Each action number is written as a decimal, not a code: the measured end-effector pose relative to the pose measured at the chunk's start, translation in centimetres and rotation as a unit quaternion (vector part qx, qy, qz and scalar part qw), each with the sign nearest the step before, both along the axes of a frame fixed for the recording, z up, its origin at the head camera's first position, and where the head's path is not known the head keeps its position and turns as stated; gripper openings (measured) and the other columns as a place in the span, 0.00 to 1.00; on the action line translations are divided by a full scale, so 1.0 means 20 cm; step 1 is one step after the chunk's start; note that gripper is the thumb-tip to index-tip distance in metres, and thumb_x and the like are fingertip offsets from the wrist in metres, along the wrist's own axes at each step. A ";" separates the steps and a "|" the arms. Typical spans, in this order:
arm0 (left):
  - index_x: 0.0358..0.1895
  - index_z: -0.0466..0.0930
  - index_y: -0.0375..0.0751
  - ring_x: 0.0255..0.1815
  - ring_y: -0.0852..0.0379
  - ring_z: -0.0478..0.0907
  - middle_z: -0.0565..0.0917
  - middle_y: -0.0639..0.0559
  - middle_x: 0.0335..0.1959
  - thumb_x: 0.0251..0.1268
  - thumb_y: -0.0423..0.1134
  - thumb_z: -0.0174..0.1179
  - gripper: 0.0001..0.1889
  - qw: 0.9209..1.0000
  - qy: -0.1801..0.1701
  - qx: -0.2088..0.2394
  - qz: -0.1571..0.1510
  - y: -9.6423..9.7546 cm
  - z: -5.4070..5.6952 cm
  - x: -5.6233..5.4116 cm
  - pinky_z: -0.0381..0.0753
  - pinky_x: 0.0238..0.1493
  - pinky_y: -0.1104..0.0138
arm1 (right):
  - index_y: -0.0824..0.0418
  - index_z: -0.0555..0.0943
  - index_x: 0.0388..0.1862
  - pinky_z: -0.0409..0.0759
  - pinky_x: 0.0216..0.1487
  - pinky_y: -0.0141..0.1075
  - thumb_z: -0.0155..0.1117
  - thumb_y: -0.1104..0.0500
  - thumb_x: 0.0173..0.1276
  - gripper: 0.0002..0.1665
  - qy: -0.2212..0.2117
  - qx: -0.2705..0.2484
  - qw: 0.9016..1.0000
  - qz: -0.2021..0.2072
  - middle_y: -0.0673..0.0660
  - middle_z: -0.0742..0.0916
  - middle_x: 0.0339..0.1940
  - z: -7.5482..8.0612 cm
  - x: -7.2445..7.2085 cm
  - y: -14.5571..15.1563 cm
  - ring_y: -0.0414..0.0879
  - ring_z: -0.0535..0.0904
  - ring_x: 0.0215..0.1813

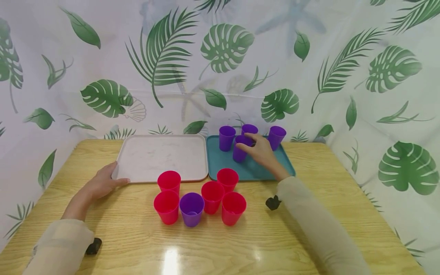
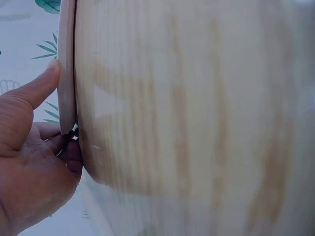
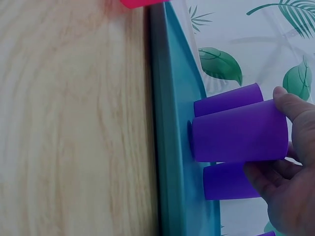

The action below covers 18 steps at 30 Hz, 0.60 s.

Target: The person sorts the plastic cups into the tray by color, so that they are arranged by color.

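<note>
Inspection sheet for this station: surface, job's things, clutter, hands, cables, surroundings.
Surface: light wood-grain table.
Job's things: three purple tapered plastic cups on a teal rectangular tray, a fourth purple cup held there; five red tapered plastic cups and a fifth purple cup on the table; white rectangular tray left of the teal one.
Clutter: nothing seen.
Hands: left hand holds the white tray's near-left corner; right hand grips the fourth cup, lift unclear.
Cables: nothing seen.
Surroundings: white leaf-print cloth behind and at both sides.
</note>
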<state>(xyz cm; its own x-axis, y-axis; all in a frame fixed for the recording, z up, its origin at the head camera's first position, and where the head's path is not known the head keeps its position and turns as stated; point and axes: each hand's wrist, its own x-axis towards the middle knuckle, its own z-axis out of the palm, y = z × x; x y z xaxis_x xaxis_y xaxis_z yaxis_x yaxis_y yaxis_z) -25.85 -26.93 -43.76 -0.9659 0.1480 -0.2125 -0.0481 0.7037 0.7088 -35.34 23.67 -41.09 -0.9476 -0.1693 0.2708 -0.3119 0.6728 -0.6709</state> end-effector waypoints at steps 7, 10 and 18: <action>0.79 0.36 0.20 0.79 0.21 0.38 0.42 0.18 0.78 0.75 0.45 0.63 0.51 1.000 0.006 -0.002 -0.002 0.00 0.00 0.00 0.40 0.77 0.34 | 0.67 0.75 0.72 0.75 0.69 0.55 0.74 0.46 0.68 0.41 -0.005 -0.002 1.000 -0.009 0.66 0.80 0.69 -0.01 0.00 -0.01 0.62 0.76 0.68; 0.79 0.36 0.19 0.79 0.21 0.38 0.43 0.17 0.78 0.74 0.44 0.63 0.50 1.000 0.012 -0.003 -0.005 0.00 0.00 0.00 0.41 0.77 0.33 | 0.66 0.75 0.72 0.73 0.71 0.55 0.75 0.45 0.67 0.42 -0.008 -0.002 1.000 -0.009 0.66 0.79 0.70 -0.02 -0.01 -0.01 0.61 0.74 0.71; 0.79 0.36 0.19 0.79 0.21 0.38 0.43 0.17 0.78 0.75 0.44 0.63 0.50 1.000 0.012 -0.007 -0.010 0.00 0.01 0.00 0.41 0.77 0.33 | 0.68 0.74 0.72 0.79 0.64 0.53 0.78 0.47 0.65 0.44 0.014 -0.021 1.000 -0.014 0.67 0.82 0.66 -0.02 0.02 0.00 0.61 0.80 0.62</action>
